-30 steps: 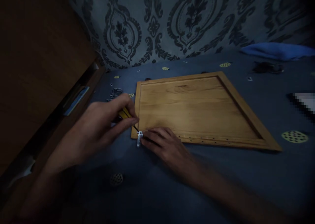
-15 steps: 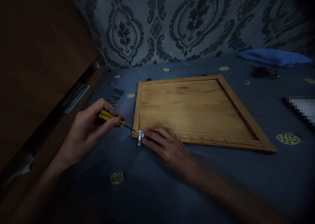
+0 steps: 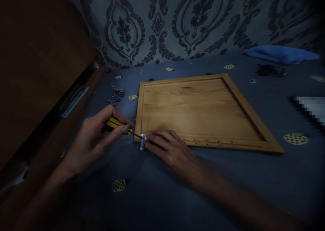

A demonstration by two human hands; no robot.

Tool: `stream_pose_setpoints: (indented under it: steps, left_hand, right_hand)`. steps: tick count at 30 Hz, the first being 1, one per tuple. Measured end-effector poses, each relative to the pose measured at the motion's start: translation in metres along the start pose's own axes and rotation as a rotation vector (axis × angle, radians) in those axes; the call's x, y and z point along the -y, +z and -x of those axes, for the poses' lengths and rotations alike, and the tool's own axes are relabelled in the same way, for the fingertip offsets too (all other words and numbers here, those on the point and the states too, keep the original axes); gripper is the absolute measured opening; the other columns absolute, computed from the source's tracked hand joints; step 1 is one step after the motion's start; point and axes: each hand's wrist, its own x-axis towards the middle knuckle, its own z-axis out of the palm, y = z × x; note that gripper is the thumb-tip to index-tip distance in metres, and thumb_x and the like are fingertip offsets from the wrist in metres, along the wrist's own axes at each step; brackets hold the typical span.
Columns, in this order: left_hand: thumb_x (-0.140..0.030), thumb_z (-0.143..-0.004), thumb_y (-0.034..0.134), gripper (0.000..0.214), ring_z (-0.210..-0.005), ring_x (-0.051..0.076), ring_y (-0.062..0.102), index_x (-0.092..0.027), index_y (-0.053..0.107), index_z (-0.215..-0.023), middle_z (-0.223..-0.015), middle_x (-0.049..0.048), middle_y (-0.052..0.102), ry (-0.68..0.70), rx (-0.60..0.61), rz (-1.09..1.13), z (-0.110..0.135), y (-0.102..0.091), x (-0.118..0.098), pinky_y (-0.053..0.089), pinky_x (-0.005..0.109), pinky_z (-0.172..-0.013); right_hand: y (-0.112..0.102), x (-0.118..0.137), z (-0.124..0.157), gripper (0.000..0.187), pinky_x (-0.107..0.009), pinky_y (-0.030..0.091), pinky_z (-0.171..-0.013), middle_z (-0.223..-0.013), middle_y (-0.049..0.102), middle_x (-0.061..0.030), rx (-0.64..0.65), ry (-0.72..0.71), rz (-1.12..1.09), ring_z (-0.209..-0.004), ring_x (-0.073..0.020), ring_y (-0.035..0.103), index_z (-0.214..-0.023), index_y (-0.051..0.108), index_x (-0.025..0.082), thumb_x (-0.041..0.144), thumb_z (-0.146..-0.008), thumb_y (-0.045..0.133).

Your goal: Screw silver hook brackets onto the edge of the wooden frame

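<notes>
My left hand is closed around the yellow and black handle of a screwdriver. The thin shaft points right, and its tip meets a small silver metal bracket. That bracket sits at the near left corner of a framed wooden panel and sticks out past its near edge. Fingertips of my right hand press against the bracket's right side, with the other fingers resting on the panel. A row of small dark holes runs along the panel's near rail. Whether a screw is under the tip is too small to tell.
Several dark metal hooks or clips lie left of the panel on the dark blue patterned cloth. A blue cloth and a black object are at the back right. Wooden furniture borders the left.
My left hand has moved slightly right, bringing the screwdriver tip from just left of the bracket onto it. My right hand stays at the bracket. The whole view has shifted a little.
</notes>
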Motion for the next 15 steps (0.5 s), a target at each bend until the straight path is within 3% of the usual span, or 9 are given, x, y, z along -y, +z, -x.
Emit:
stream_pose_setpoints:
  steps: [7, 15]
  left_hand:
    - [-0.036, -0.096, 0.066, 0.008, -0.083, 0.018, 0.073, -0.028, 0.067, -0.095, -0.094, -0.0036, 0.077, 0.052, 0.078, -0.062, -0.0037, -0.0030, 0.0004, 0.055, 0.026, -0.065]
    - [-0.034, -0.098, 0.061, 0.011, -0.075, 0.018, 0.071, -0.025, 0.066, -0.096, -0.088, -0.0001, 0.074, 0.125, 0.172, -0.100, -0.0083, -0.0070, -0.0040, 0.051, 0.025, -0.057]
  right_hand:
    - [0.0012, 0.0003, 0.0003, 0.031, -0.040, 0.054, -0.090, -0.118, 0.075, -0.0113, -0.002, 0.007, -0.005, -0.108, -0.0236, 0.062, -0.120, 0.071, 0.014, 0.013, -0.106, 0.043]
    - [0.0011, -0.0013, 0.0024, 0.029, -0.043, 0.053, -0.094, -0.126, 0.073, -0.0117, 0.069, 0.018, -0.023, -0.115, -0.0243, 0.060, -0.125, 0.069, 0.016, 0.014, -0.105, 0.048]
